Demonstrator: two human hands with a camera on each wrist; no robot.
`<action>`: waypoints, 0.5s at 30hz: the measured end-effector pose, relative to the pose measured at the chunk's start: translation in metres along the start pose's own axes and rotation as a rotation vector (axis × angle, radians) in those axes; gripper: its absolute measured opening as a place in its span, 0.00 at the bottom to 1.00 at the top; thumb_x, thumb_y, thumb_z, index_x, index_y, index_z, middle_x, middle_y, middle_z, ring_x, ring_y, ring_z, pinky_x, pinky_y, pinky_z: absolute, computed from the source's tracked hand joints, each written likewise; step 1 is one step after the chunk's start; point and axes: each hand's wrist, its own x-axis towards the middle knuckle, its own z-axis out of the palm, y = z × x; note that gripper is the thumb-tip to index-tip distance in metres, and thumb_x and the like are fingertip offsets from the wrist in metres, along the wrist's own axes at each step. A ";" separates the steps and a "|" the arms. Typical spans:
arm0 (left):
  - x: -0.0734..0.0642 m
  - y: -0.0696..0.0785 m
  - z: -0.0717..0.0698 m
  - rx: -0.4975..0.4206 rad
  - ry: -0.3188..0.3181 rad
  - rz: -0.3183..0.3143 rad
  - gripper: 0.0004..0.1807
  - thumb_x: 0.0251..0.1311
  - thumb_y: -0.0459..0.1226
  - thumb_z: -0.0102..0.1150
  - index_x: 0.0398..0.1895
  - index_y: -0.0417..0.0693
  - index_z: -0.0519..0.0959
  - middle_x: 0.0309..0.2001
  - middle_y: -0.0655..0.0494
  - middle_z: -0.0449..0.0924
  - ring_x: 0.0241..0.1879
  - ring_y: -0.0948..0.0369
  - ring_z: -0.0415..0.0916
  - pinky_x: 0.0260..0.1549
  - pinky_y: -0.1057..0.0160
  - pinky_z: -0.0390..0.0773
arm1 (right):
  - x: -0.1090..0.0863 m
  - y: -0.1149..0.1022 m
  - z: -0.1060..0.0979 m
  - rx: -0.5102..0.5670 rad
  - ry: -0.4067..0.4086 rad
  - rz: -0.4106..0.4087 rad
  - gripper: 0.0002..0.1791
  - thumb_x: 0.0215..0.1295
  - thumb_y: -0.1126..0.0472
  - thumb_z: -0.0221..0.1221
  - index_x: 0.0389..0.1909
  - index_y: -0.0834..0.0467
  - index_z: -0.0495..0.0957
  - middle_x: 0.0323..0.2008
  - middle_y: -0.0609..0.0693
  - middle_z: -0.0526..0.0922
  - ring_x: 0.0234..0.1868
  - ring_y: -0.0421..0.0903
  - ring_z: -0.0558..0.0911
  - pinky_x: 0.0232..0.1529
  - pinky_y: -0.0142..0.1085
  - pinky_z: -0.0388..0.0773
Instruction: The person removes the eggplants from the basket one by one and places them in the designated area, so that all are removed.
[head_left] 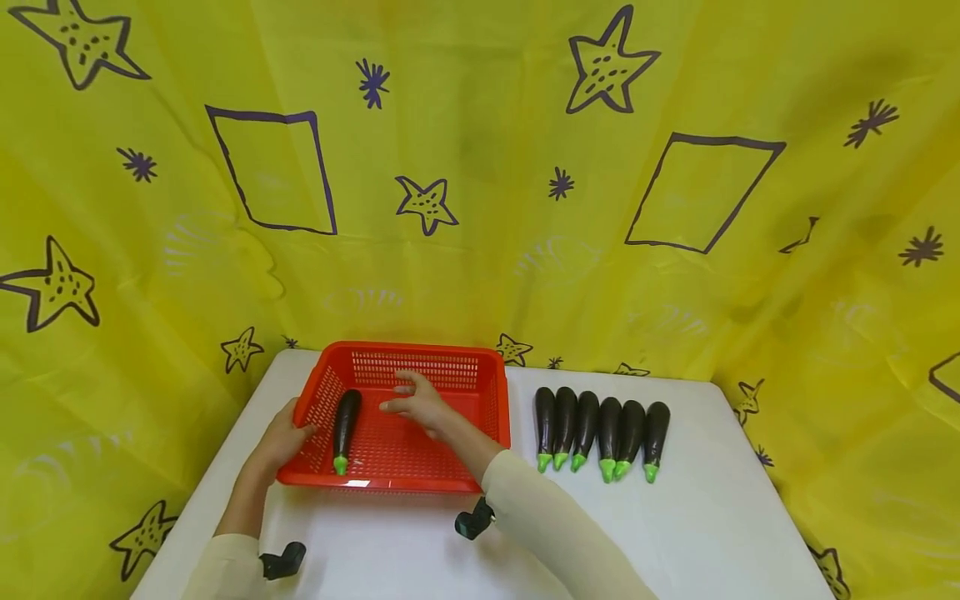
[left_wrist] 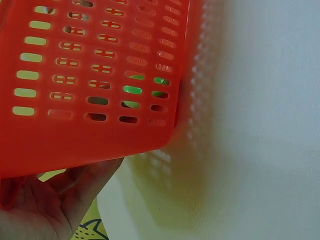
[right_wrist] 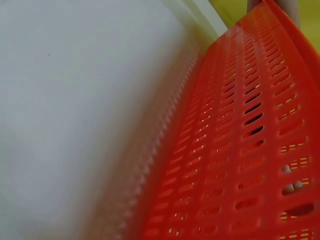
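A red slotted plastic basket [head_left: 397,483] stands on the white table. One dark eggplant [head_left: 346,425] with a light green stem end lies along its left side. My left hand [head_left: 281,437] grips the basket's left rim; the left wrist view shows that hand [left_wrist: 55,205] from below, thumb and fingers about the rim. Over the basket's middle is my right hand [head_left: 420,404], fingers apart and nothing in them. Through the slots of the basket wall [right_wrist: 220,145], the right wrist view gives glimpses of fingertips and dark eggplant.
Several more eggplants [head_left: 611,433] lie in a row on the white table [head_left: 735,517], right of the basket, green ends toward me. A yellow curtain [head_left: 480,275] with stars and drawn shapes hangs behind and on both sides.
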 end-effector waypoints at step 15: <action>0.000 0.000 0.002 -0.009 0.009 -0.013 0.25 0.72 0.25 0.48 0.69 0.24 0.58 0.54 0.26 0.74 0.46 0.42 0.80 0.40 0.51 0.84 | 0.026 0.013 0.019 -0.170 -0.106 -0.039 0.44 0.64 0.69 0.70 0.79 0.61 0.61 0.73 0.64 0.67 0.69 0.65 0.72 0.65 0.54 0.74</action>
